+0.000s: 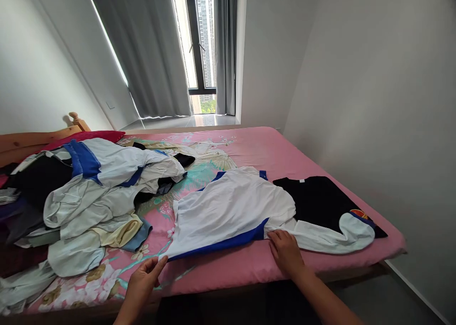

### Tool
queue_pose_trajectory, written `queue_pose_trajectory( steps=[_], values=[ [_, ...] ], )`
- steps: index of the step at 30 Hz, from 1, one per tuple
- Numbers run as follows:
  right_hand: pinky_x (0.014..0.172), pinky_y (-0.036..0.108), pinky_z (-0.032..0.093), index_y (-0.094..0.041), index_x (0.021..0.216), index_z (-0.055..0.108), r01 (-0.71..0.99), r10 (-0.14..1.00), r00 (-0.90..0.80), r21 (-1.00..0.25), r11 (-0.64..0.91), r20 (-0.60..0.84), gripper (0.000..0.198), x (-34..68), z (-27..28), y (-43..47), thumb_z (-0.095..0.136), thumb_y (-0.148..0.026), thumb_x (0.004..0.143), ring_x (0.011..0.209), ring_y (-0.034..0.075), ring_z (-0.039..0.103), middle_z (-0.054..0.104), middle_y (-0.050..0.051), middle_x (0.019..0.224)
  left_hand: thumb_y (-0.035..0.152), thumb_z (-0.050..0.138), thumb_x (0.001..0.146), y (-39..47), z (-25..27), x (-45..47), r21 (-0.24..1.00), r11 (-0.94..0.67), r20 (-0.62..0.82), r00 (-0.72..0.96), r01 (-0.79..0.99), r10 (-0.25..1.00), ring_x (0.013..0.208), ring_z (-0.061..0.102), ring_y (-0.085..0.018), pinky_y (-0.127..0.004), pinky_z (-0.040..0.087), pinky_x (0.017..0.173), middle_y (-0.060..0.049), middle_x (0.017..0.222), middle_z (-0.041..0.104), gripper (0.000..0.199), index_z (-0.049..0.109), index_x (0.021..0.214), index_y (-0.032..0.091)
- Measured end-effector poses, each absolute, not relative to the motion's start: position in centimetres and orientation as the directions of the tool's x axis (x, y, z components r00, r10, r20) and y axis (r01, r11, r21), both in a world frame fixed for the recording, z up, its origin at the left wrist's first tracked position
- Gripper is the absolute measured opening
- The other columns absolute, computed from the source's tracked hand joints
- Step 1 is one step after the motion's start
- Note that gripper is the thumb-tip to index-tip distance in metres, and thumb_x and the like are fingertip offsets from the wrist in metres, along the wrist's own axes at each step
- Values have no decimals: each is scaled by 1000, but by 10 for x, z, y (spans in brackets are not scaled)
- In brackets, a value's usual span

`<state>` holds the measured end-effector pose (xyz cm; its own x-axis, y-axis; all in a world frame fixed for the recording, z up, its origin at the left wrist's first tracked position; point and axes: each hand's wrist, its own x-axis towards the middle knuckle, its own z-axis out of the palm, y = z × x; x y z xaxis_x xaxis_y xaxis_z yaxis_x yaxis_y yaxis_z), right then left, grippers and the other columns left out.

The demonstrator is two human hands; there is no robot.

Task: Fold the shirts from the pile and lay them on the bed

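Observation:
A white long-sleeved shirt (228,206) with blue side panels lies spread on the bed, one sleeve stretched to the right. My left hand (146,277) pinches the shirt's near left corner at the hem between thumb and fingers. At the near edge, where the sleeve meets the body, my right hand (285,251) has its fingers curled onto the white fabric; the fingertips are partly hidden. Under the sleeve and to the right lies a black top (317,196) with a small white label at its neck and an orange-red print.
The bed (260,147) has a pink floral sheet. A large heap of clothes (89,196) covers its left side, near a red pillow (103,135) and a wooden headboard (39,142). Grey curtains (142,49) hang at a window; a wall (374,101) borders the right.

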<state>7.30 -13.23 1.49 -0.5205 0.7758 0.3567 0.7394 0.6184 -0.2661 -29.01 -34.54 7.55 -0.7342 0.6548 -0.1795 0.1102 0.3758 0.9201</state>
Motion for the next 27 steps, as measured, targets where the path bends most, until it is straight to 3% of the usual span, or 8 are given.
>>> queue_pose_trajectory(
  steps=[6,9,14,16,18,22,24,27],
  values=[
    [73,30,42,-19,89,55,705,776,-506,-338,623,376,22,74,15,-118,33,-20,92,79,18,58,61,5,85,56,68,61,-335,93,-286,967,253,-183,-718,-10,672,40,44,-10,-21,38,44,7,44,52,42,48,61,19],
    [65,26,46,-21,95,52,673,766,-516,-372,639,382,20,100,18,-129,31,-21,93,74,15,61,62,3,85,55,72,54,-340,75,-280,962,251,-246,-740,-108,626,34,43,-9,-20,36,36,9,43,51,46,49,73,21],
    [60,23,47,-28,106,55,510,540,-730,-193,838,419,21,166,16,-152,46,-25,88,72,14,62,63,1,84,56,77,48,-387,16,-254,939,256,-339,-723,-228,602,28,44,-11,-24,40,29,10,51,54,65,44,94,24],
    [54,21,45,-30,102,59,502,518,-751,-157,851,410,18,183,18,-157,49,-27,87,66,13,60,60,0,77,54,76,55,-410,1,-240,948,206,-317,-714,-241,624,30,47,-11,-23,40,32,10,53,55,60,45,98,24],
    [58,23,46,-29,97,60,521,556,-733,-201,829,392,14,188,23,-160,51,-30,86,70,14,60,60,1,80,51,74,60,-426,-1,-229,961,161,-275,-724,-224,632,36,51,-11,-22,42,37,9,57,57,54,49,99,24],
    [62,25,49,-24,82,57,568,720,-635,-462,681,281,21,167,44,-159,43,-39,89,68,15,58,59,1,77,49,72,63,-426,24,-230,976,219,-155,-728,-7,668,78,67,-24,-32,56,65,-3,84,70,40,67,90,20],
    [58,24,48,-24,80,54,570,779,-589,-572,590,217,28,151,62,-154,36,-42,91,63,14,56,58,0,71,44,72,64,-415,44,-241,946,243,-37,-673,216,739,96,64,-28,-37,53,83,-6,99,70,36,70,92,21],
    [57,25,48,-24,87,56,586,799,-576,-593,552,174,31,137,101,-134,36,-48,90,61,14,57,59,-2,69,30,65,71,-390,81,-262,829,179,159,-529,530,833,100,62,-24,-37,50,90,-6,103,69,30,67,100,24]
  ],
)
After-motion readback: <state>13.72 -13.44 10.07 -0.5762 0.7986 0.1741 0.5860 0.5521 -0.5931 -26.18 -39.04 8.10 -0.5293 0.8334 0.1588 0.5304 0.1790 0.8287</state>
